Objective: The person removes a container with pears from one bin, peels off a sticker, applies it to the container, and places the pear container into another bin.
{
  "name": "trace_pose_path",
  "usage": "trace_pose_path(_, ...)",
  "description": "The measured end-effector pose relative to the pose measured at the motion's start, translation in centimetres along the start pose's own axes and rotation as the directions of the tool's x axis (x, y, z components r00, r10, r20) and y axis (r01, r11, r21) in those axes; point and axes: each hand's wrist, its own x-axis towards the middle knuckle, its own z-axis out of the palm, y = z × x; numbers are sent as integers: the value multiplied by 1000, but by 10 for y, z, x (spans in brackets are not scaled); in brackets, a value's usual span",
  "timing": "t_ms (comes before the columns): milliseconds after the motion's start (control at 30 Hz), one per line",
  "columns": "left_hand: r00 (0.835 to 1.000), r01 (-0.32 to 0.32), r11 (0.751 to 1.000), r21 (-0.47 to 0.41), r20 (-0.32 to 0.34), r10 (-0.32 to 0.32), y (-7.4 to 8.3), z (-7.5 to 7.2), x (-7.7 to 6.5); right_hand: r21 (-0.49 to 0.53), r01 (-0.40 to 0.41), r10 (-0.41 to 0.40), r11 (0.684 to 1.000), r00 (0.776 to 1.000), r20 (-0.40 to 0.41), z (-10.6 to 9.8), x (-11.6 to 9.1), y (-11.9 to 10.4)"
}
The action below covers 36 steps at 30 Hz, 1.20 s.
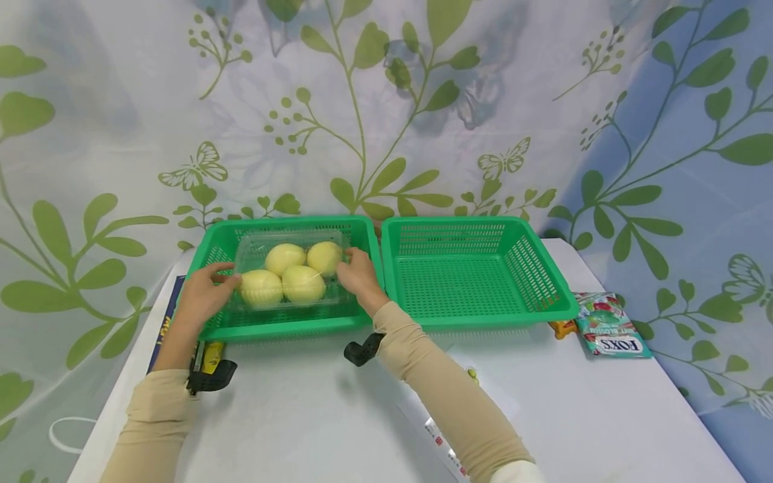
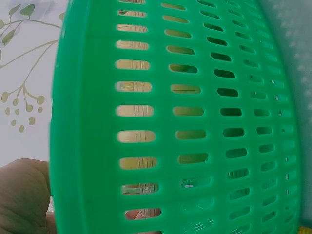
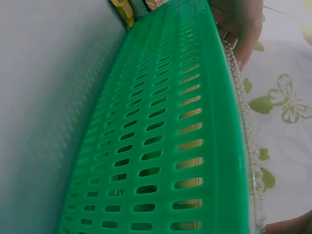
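Observation:
A clear plastic box [image 1: 290, 236] with several round, pale yellow-green fruits [image 1: 304, 284] inside is in the left green basket [image 1: 278, 330], tilted slightly. My left hand [image 1: 205, 293] holds the box's left end, thumb and fingers at its edge. At the right end, my right hand [image 1: 360, 274] grips the box near its upper corner. Through the slots of the basket wall [image 2: 195, 102] in the left wrist view, the pale fruit shows. The box's ridged rim [image 3: 249, 141] stands just above the basket edge in the right wrist view.
Right beside it stands a second green basket [image 1: 447, 282]. A teal Fox's candy bag [image 1: 611, 327] and an orange packet [image 1: 563, 328] lie at its right. A dark blue package [image 1: 164, 332] and a yellow item [image 1: 213, 357] sit by the left basket. White paper [image 1: 443, 439] lies under my right arm.

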Motion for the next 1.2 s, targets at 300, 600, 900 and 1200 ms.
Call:
trace_pose_path(300,1000,26,998,-59,1,-26,2,0,-2,30,17,-16,999,1000,-20,-3,-3,-2)
trace_pose_path(600,997,64,969,-238,46,-54,-4,-7,-5,103,7,-6,995,1000,-7,-13,-3,-4)
trace_pose_path(900,998,62,945,-322,32,-54,-4,-9,-6,198,36,-32,979,999,-27,-22,-8,-5)
trace_pose_path(1200,998,44,939,-341,51,-28,-7,-8,-5,210,85,-65,974,993,-101,-24,-9,-1)
